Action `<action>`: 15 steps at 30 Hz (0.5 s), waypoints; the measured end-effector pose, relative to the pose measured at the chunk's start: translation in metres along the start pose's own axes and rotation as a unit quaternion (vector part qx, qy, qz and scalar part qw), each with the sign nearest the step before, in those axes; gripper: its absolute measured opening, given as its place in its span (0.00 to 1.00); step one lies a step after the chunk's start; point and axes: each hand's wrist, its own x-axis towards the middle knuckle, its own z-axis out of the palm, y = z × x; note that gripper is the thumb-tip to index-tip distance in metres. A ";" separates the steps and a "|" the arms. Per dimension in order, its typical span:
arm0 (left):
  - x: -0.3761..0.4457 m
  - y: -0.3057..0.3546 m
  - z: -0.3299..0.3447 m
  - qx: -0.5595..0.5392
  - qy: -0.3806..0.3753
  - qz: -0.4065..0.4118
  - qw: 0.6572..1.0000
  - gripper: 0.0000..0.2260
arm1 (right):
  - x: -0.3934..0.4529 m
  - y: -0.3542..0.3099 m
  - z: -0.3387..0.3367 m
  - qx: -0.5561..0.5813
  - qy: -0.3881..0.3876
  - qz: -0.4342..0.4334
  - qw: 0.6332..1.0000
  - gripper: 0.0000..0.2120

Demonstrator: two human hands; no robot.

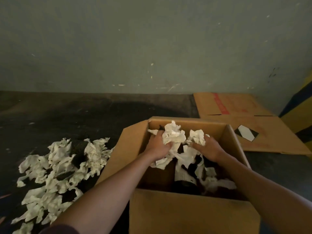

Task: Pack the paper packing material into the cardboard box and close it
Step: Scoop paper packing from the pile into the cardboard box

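Stuffing step, as I read it: my left hand and right hand are both inside the cardboard box, each clenched on a wad of crumpled paper. Next I'd push down, let go, lift clear of the near wall. Most loose paper lies on the floor left of the box; flaps open; flat cardboard beyond right; wall behind

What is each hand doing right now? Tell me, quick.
Left hand: closed on crumpled paper over the cardboard box.
Right hand: closed on a smaller paper wad.
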 end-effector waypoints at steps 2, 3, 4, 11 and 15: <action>0.005 -0.010 0.004 0.051 -0.058 -0.027 0.997 0.36 | 0.001 0.002 0.002 -0.020 -0.024 0.013 0.999 0.36; 0.006 -0.014 0.004 0.080 -0.079 -0.033 0.993 0.39 | 0.001 0.003 0.002 -0.009 -0.034 0.024 0.999 0.34; 0.007 -0.017 0.004 0.102 -0.093 -0.032 0.990 0.40 | 0.001 0.005 0.001 0.001 -0.041 0.028 0.999 0.32; -0.003 -0.027 0.019 0.248 -0.230 -0.040 0.940 0.30 | -0.014 0.016 -0.008 -0.161 -0.147 0.018 0.976 0.27; -0.015 -0.037 0.029 0.326 -0.350 -0.091 0.874 0.27 | -0.035 0.022 -0.001 -0.265 -0.329 0.096 0.902 0.37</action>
